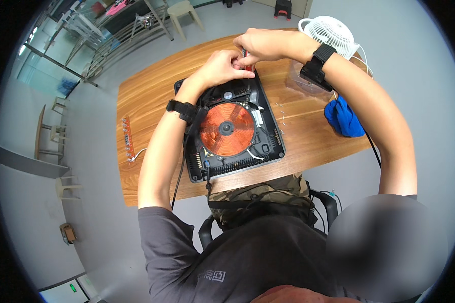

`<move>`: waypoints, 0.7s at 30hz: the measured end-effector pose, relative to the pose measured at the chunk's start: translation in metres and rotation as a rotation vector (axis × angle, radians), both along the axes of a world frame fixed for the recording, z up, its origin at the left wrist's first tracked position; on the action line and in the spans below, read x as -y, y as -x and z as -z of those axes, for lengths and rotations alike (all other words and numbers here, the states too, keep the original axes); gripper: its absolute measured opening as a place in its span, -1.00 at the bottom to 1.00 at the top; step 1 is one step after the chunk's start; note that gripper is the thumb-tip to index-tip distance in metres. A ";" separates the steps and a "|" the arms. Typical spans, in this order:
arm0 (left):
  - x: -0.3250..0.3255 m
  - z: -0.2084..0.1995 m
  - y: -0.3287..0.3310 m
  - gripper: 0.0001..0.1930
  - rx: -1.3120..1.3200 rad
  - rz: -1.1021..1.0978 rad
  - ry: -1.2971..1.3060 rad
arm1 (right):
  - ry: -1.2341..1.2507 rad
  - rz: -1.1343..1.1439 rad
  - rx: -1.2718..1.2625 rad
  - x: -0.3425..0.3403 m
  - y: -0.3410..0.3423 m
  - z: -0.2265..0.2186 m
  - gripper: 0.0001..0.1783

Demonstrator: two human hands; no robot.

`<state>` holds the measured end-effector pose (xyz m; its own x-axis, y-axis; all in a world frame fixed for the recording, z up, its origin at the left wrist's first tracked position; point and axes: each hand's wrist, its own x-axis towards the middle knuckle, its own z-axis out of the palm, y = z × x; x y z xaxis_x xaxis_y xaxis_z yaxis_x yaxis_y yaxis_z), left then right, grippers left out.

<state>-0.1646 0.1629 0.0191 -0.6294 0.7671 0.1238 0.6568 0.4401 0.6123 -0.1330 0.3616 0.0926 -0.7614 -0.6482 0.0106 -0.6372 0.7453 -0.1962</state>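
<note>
both hands work at the top of the black base, between twelve and one o'clock of the coil. left hand: thumb and fingers pinched about a small red piece. right hand: fingers curled over the upper end of the same piece. its exact kind and its lower tip are hidden by the fingers. the base lies flat on the table, open side up.

handling: the red piece is probably light and stiff, best pinched by its sides. the base should be rigid and moderately heavy, its smooth shell somewhat slippery; take hold by the outer walls at three and nine o'clock. treat the coil as fragile and do not lift by it. the white leads are likely soft and easily snagged.

edges: the base's six o'clock side lies near the table edge; the cable leaves at seven. loose screws lie just beside the base at three o'clock, so sliding that way could scatter them. beyond them lie the blue pouch at three, the clear box at two and the fan between one and two. wood shows at nine o'clock, as far as the orange strip, giving the wider room for moving.
</note>
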 end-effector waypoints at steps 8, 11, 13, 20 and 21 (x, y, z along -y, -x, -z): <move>-0.007 0.009 -0.008 -0.64 -0.044 0.022 -0.110 | -0.045 0.038 0.023 0.008 -0.018 -0.018 -0.53; -0.011 0.006 -0.006 -0.65 -0.014 -0.046 0.014 | -0.096 0.019 0.059 0.005 -0.020 -0.026 -0.57; -0.009 -0.005 -0.011 -0.68 0.016 0.004 0.051 | -0.114 -0.004 0.055 0.002 -0.015 -0.022 -0.59; 0.054 0.002 0.023 -0.75 0.037 0.022 0.301 | -0.092 -0.030 0.069 0.006 -0.016 -0.019 -0.65; 0.058 0.000 0.019 -0.76 -0.016 0.021 0.367 | -0.092 -0.023 0.069 0.005 -0.015 -0.018 -0.64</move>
